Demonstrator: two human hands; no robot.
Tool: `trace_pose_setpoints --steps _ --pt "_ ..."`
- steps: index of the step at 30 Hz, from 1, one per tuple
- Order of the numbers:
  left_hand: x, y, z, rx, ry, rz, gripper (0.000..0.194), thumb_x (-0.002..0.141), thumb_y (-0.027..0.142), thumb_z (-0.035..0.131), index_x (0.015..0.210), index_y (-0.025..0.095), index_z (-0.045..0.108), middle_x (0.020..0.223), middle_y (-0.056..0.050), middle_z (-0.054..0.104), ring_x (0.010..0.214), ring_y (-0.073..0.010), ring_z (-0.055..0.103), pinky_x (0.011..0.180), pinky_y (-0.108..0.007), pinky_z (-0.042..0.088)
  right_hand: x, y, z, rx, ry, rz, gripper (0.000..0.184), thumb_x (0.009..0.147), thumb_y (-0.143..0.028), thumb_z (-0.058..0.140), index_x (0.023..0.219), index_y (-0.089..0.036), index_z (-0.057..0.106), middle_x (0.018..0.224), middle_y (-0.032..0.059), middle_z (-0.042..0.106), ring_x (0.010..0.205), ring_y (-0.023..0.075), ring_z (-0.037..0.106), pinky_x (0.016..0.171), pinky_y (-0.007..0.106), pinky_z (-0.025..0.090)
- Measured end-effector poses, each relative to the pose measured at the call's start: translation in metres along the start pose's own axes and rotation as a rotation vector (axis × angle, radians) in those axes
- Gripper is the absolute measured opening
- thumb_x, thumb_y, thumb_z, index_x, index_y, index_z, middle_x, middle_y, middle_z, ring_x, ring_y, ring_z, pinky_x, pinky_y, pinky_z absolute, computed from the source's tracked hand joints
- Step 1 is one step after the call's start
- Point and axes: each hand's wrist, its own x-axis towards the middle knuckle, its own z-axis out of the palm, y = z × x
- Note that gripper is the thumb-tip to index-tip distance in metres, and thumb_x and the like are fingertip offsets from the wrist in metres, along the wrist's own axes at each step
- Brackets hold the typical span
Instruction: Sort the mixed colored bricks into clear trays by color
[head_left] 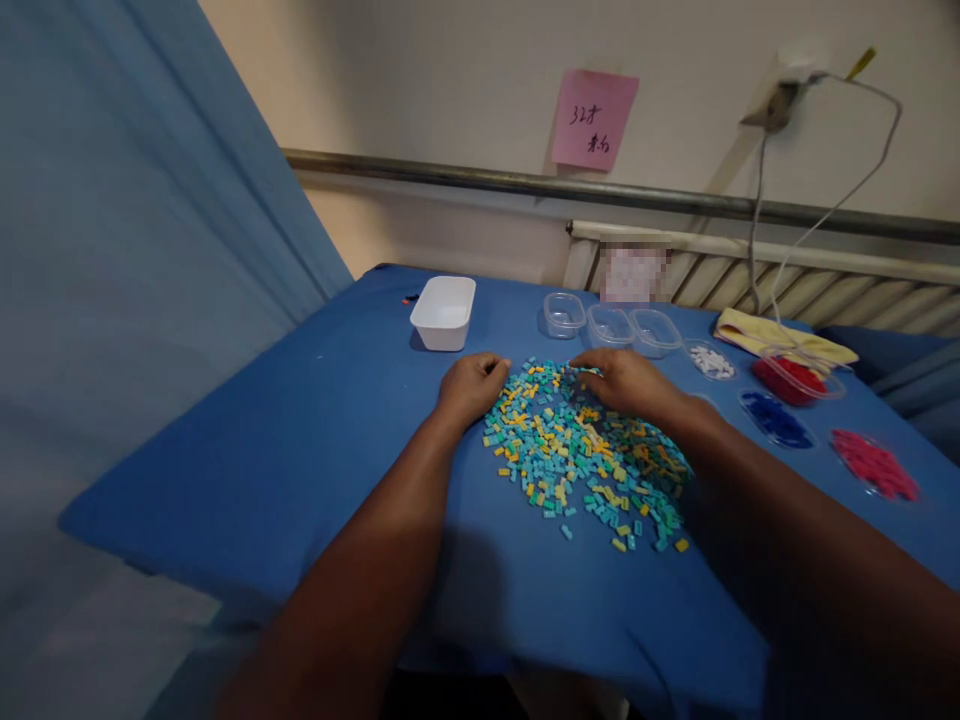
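Note:
A spread pile of small building bricks in turquoise, green, yellow and orange lies on the blue-covered table. At its far left edge rests my left hand. The fingers there are curled with the thumb against them, and whatever they hold, if anything, is hidden. My right hand reaches over the far right edge of the pile, thumb and forefinger apart, close to the bricks. Nothing shows between those fingers. Its forearm shades the right part of the pile.
Behind stand a white tub and clear containers. At the right are white pieces, a red-filled container, dark blue pieces, pink-red pieces and a yellow cloth. A cable hangs from the wall. A curtain borders the left.

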Motion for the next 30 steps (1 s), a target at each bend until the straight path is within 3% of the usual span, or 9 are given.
trace_pose_setpoints --steps 4,8,14,19,30 --pt "-0.001 0.001 0.0 -0.012 -0.006 -0.015 0.039 0.099 0.05 0.058 0.079 0.019 0.072 0.071 -0.001 0.066 0.071 -0.0194 0.059 0.063 -0.034 0.03 0.035 0.004 0.009 -0.004 -0.052 -0.048 0.041 0.095 -0.021 0.061 0.13 -0.024 0.083 0.135 0.0095 0.08 0.126 0.0317 0.074 0.113 0.047 0.055" --pt "-0.002 0.003 0.0 0.0 -0.007 -0.008 0.041 0.1 0.05 0.058 0.077 0.019 0.071 0.069 0.0 0.064 0.069 -0.0183 0.057 0.062 -0.034 0.03 0.047 0.0 0.016 0.045 -0.108 -0.071 0.036 0.09 -0.018 0.062 0.113 -0.026 0.088 0.118 0.0073 0.085 0.114 0.031 0.078 0.107 0.045 0.057" --pt "-0.001 0.003 0.0 0.003 -0.004 -0.013 0.04 0.099 0.05 0.059 0.077 0.019 0.071 0.07 -0.001 0.065 0.07 -0.0183 0.058 0.063 -0.034 0.029 0.042 0.006 0.017 0.206 -0.038 0.008 0.027 0.085 -0.017 0.066 0.1 -0.025 0.087 0.108 0.0061 0.085 0.101 0.0269 0.077 0.097 0.04 0.059" --pt "0.0 0.0 0.0 -0.011 -0.006 -0.002 0.04 0.099 0.051 0.059 0.079 0.019 0.072 0.071 -0.001 0.065 0.07 -0.0185 0.057 0.063 -0.033 0.029 0.028 0.02 0.018 0.432 0.025 0.177 0.023 0.084 -0.025 0.069 0.1 -0.02 0.083 0.08 0.0031 0.079 0.067 0.0181 0.069 0.065 0.031 0.057" --pt "0.001 0.0 -0.001 -0.006 0.0 0.015 0.041 0.099 0.051 0.058 0.075 0.019 0.068 0.069 -0.001 0.063 0.07 -0.0185 0.058 0.063 -0.034 0.029 0.019 0.02 0.02 0.702 0.023 0.324 0.024 0.075 -0.032 0.083 0.095 -0.02 0.081 0.074 0.0029 0.075 0.062 0.016 0.062 0.055 0.028 0.051"
